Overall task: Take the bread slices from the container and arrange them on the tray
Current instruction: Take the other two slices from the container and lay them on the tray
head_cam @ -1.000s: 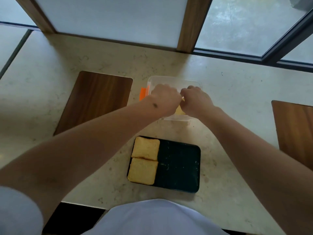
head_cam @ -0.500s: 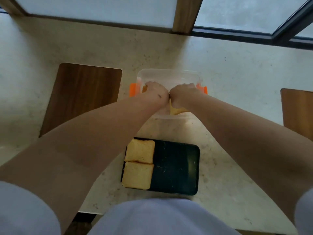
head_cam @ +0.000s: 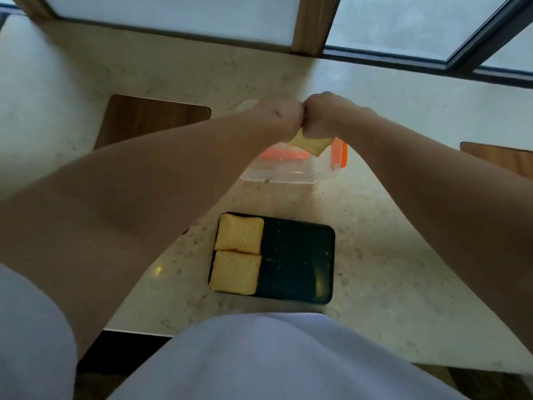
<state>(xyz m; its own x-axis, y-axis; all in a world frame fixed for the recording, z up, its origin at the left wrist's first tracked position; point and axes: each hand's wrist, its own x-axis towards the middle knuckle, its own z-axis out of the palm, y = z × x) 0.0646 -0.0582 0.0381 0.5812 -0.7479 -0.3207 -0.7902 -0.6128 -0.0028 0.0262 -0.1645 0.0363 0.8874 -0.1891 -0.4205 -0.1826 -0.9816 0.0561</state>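
Note:
My left hand (head_cam: pixel 278 116) and my right hand (head_cam: pixel 326 115) are pressed together above the clear plastic container (head_cam: pixel 288 171) with orange clips. Both grip one yellow bread slice (head_cam: pixel 313 144), whose lower part hangs below my fists over the container. The container's inside is mostly hidden by my hands. Nearer to me lies a dark rectangular tray (head_cam: pixel 300 261). Two bread slices sit on its left half, one farther (head_cam: pixel 239 233) and one nearer (head_cam: pixel 235 272), touching edge to edge. The tray's right half is bare.
The pale stone counter (head_cam: pixel 389 255) carries inset wooden panels at the left (head_cam: pixel 144 119) and right (head_cam: pixel 501 157). A window with wooden posts runs along the far edge. My white shirt fills the bottom of the view.
Both hands have risen out of the container with a bread slice held between them. The camera has tilted a little, so the tray appears lower in view.

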